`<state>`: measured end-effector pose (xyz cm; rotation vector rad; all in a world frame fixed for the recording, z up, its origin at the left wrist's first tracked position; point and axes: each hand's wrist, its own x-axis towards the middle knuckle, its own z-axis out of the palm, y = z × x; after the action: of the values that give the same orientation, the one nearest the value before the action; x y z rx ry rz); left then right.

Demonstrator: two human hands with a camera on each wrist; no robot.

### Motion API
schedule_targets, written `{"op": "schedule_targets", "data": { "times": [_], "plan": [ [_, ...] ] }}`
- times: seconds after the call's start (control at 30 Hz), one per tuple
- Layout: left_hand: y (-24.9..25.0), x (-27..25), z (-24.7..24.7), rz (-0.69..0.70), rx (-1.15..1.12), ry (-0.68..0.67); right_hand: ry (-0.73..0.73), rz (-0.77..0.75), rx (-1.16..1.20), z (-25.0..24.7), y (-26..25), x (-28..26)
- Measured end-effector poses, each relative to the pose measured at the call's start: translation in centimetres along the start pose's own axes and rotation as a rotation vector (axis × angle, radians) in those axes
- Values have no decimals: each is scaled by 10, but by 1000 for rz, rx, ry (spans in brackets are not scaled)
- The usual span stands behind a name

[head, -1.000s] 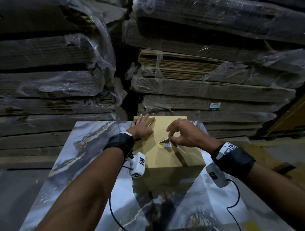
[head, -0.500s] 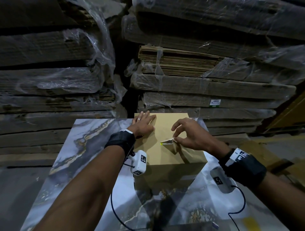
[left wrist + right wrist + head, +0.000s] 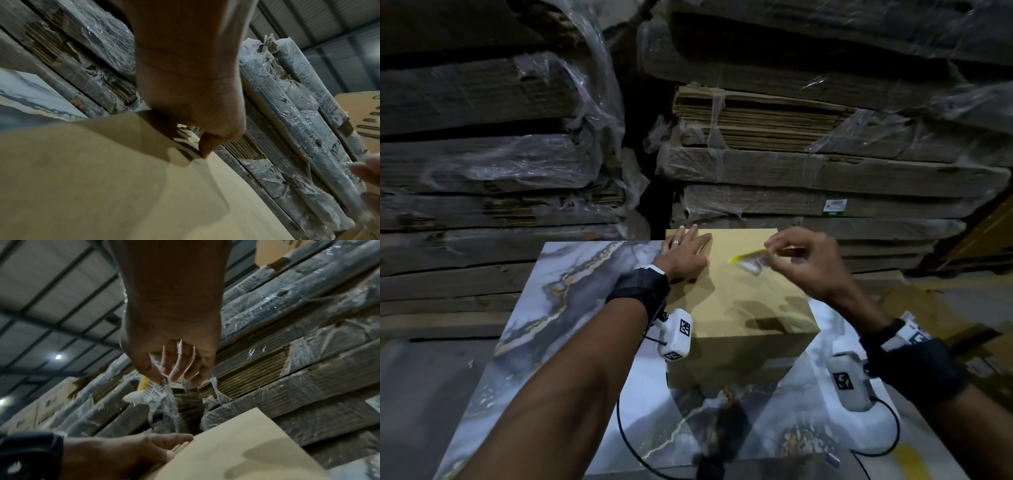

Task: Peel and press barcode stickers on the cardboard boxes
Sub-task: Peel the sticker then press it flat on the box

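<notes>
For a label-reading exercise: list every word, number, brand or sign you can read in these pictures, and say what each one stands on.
No text can be read in full.
Barcode sticker pinched by the right hand: printed bars, too blurred to read.
White and green label on a wrapped cardboard stack: too small.
Square black-and-white code markers on the wrist cameras: patterns, no letters.
Dark print on a far carton: cut off, unreadable.
Cardboard box top: blank.

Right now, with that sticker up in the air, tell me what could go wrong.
1. The white barcode sticker with a yellow edge hangs pinched in the right hand, curled; it may fold onto itself or stick to the fingers.
2. Pressed down bent, it could land creased or crooked on the tan cardboard box.
3. Only the flat left hand steadies the box; it might slide on the marble-patterned tabletop.
</notes>
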<state>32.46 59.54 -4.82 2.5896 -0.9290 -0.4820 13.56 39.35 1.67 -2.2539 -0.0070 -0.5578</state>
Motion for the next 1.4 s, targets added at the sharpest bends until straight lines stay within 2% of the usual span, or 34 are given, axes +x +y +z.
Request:
{"op": "schedule_targets", "data": {
  "times": [0.13, 0.27, 0.33, 0.47, 0.57, 0.7, 0.83, 0.9, 1.03, 1.1, 1.27, 1.33, 1.4],
  "plan": [
    [2, 0, 1, 4, 10, 11, 26, 195, 117, 3, 8, 9],
    [1, -2, 2, 17, 50, 32, -60, 459, 584, 23, 29, 11],
    [0, -3, 1, 46, 84, 13, -24, 549, 774, 31, 40, 10],
    [4, -13, 0, 126, 212, -68, 114, 652, 1057, 34, 49, 8],
    [13, -29, 7, 238, 310, -149, 143, 645, 1156, 34, 50, 7],
    [18, -51, 14, 445, 394, -219, 168, 617, 1172, 37, 50, 5],
    [17, -61, 15, 635, 453, -213, 184, 605, 1139, 38, 53, 2],
    [11, -55, 9, 596, 471, -172, 175, 599, 1106, 39, 51, 0],
    [3, -43, 1, 383, 489, -64, 180, 562, 1050, 40, 49, -6],
    [12, -48, 10, 411, 430, -82, 196, 560, 1068, 40, 50, -6],
    [23, -65, 27, 652, 387, -151, 223, 553, 1089, 42, 49, -3],
    [16, -59, 17, 634, 436, -143, 219, 549, 1053, 42, 50, -5],
    [9, -49, 5, 547, 486, -124, 222, 545, 1034, 41, 52, -6]
  ]
}}
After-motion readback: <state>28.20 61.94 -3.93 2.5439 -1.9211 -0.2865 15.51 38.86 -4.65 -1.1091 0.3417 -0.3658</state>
